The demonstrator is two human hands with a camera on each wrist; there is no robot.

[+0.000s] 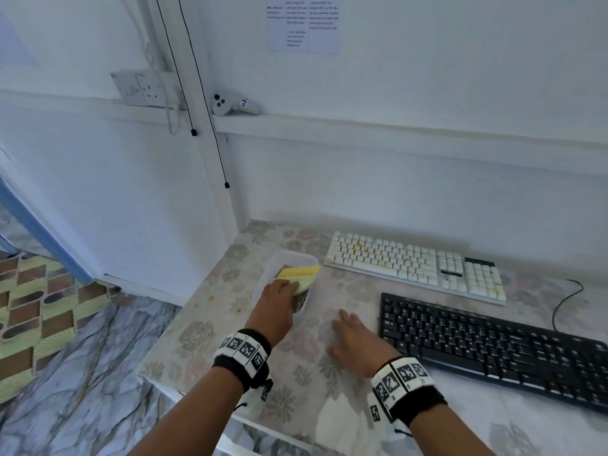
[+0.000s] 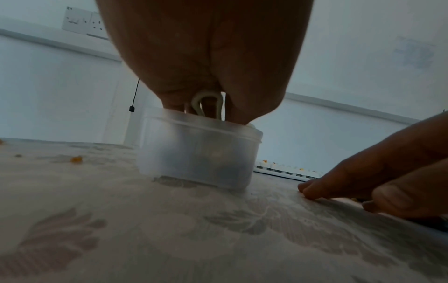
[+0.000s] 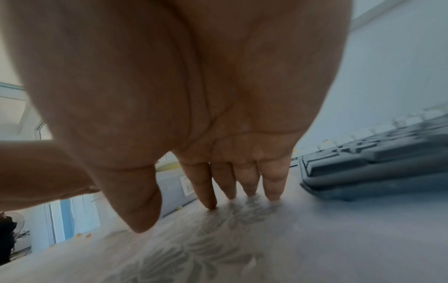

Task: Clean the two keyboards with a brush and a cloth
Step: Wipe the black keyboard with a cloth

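A yellow-and-cream brush (image 1: 301,274) sticks out of a clear plastic tub (image 1: 289,258) on the floral tabletop. My left hand (image 1: 279,291) reaches into the tub (image 2: 198,153) and grips the brush handle (image 2: 206,105). A white keyboard (image 1: 418,263) with orange crumbs lies at the back. In front of it lies a black keyboard (image 1: 493,343). My right hand (image 1: 355,337) rests flat on the table, fingers (image 3: 244,183) straight and tips touching the surface, just left of the black keyboard (image 3: 363,164). No cloth is identifiable.
Orange crumbs (image 2: 77,159) dot the table near the tub. A black cable (image 1: 564,301) curls at the right behind the black keyboard. The table's left edge (image 1: 184,311) drops to a marbled floor. A wall ledge holds a white controller (image 1: 230,105) and a socket (image 1: 144,88).
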